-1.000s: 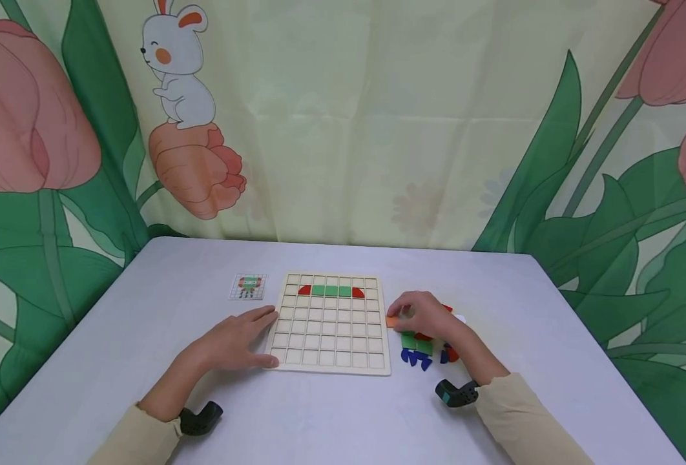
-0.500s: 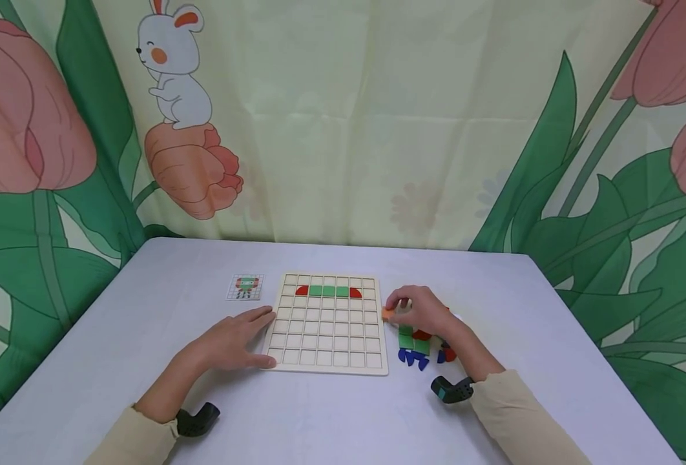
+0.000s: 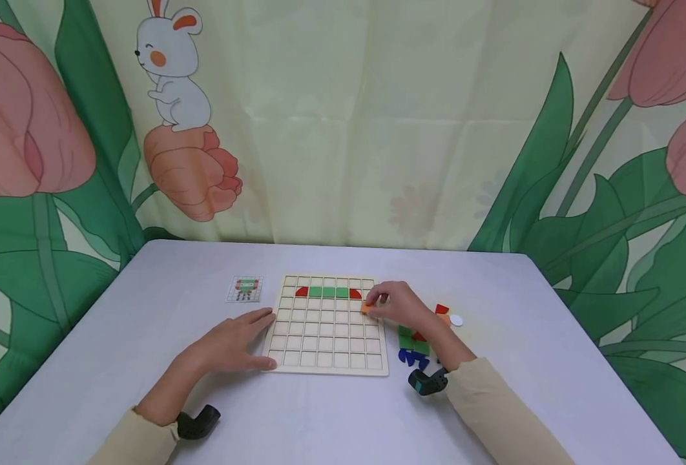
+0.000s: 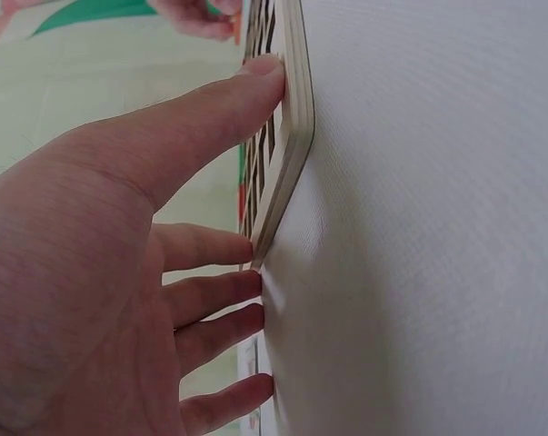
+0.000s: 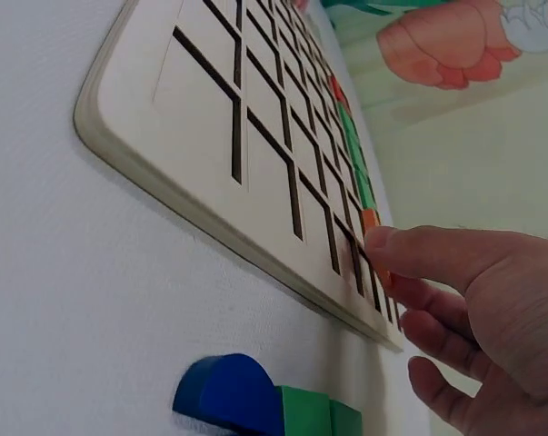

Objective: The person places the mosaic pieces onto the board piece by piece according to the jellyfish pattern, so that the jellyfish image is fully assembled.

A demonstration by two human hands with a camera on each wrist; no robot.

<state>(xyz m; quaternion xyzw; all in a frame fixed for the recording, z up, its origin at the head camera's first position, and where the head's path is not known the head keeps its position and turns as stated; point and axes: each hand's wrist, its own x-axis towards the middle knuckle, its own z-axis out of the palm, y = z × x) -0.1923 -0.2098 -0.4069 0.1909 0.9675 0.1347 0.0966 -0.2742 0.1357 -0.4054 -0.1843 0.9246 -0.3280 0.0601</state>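
Lying near the middle of the frame, a wooden grid board (image 3: 323,342) meets the left hand (image 3: 239,343), fingers outstretched, at its left edge. The right hand (image 3: 400,303), right of centre, is pinching something small. Left of the board sits a pattern card (image 3: 245,289); I can read no writing or brand anywhere. Smallest is the pinched orange tile (image 3: 365,309), over the board's right side. Placing it seems the step in hand; next probably calls for squaring it to a cell.
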